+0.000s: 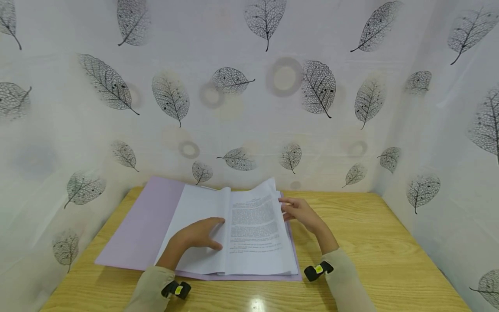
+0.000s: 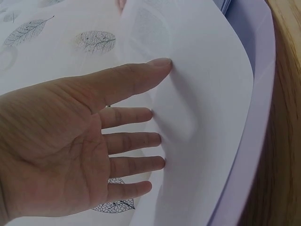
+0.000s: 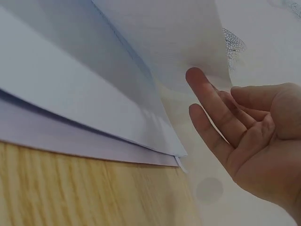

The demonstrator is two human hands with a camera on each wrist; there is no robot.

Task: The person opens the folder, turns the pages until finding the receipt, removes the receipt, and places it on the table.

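A lilac folder lies spread on the table with a stack of white sheets in it. The top printed sheet bulges upward, its upper right corner raised. My left hand reaches over the blank left page, fingers fairly straight. In the left wrist view, its thumb and fingertips meet the curved white paper near the fold. My right hand is at the printed sheet's right edge. In the right wrist view, its extended fingers touch the underside of the lifted sheet, the thumb beside its edge.
The wooden table extends to the right of the folder. A pale leaf-patterned curtain stands directly behind the table and along both sides. Black wrist cameras sit on both beige sleeves.
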